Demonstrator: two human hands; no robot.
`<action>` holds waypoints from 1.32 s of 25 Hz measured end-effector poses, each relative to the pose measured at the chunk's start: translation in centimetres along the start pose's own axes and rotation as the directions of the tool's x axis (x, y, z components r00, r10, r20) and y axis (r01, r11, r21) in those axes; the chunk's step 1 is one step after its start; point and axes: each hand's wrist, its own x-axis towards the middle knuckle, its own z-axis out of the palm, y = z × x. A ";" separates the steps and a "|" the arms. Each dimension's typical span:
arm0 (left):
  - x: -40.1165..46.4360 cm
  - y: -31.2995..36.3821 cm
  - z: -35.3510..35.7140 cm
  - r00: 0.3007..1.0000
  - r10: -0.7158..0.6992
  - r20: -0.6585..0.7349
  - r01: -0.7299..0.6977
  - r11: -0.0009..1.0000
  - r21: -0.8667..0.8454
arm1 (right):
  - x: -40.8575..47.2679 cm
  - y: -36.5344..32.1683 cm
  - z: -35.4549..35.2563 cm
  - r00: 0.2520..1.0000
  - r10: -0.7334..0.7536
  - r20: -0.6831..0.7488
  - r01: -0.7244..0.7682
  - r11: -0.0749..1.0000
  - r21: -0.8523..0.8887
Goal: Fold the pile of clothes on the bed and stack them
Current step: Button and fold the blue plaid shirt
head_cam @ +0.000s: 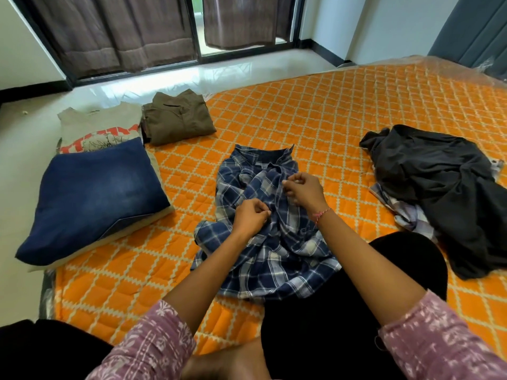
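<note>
You are sitting on the bed (343, 105), its orange quilted cover under everything, with a blue plaid shirt (270, 215) spread crumpled in front of your knees, collar at the far end. Your left hand (251, 218) pinches the shirt's front fabric with curled fingers, just near and left of your right hand (301, 190), which pinches the placket a little farther up; it looks as though you are working at a button, though the button itself is too small to make out. The two hands are close together but not touching.

To the far left lie the folded clothes: blue jeans (93, 198) resting on a grey printed T-shirt (98, 127), and beside them a folded brown shirt (175, 119). On the right, well apart from the plaid shirt, sits the unfolded pile (439, 187), a dark garment heaped over a pale checked one.
</note>
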 end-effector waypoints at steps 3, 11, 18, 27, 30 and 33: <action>0.4 -0.3 0.1 0.998 -0.065 -0.012 0.065 0.998 -0.008 | -2.6 1.2 -0.4 0.986 -0.165 0.002 0.160 0.952 -0.260; 0.6 0.6 0.0 0.994 -0.028 0.102 0.012 0.988 0.151 | -4.0 2.4 0.0 0.992 -0.070 0.104 0.115 0.837 -0.535; 0.3 5.2 -3.5 0.979 -0.072 0.191 0.102 0.983 -0.151 | -2.5 0.2 -2.5 0.893 0.348 0.286 -0.423 0.866 0.266; 0.6 9.2 -3.3 0.981 -0.089 0.171 0.132 0.957 -0.257 | -2.7 -2.8 -1.8 0.993 -0.073 -0.097 0.084 0.989 0.125; 0.7 9.5 -2.8 0.990 -0.060 0.125 0.087 0.971 -0.222 | -2.8 -2.6 -1.7 0.987 -0.120 -0.107 0.130 0.988 0.086; 0.9 9.5 -2.5 0.996 -0.034 0.082 0.046 0.987 -0.157 | -2.7 -2.7 -1.9 0.990 -0.082 -0.117 0.101 0.981 0.166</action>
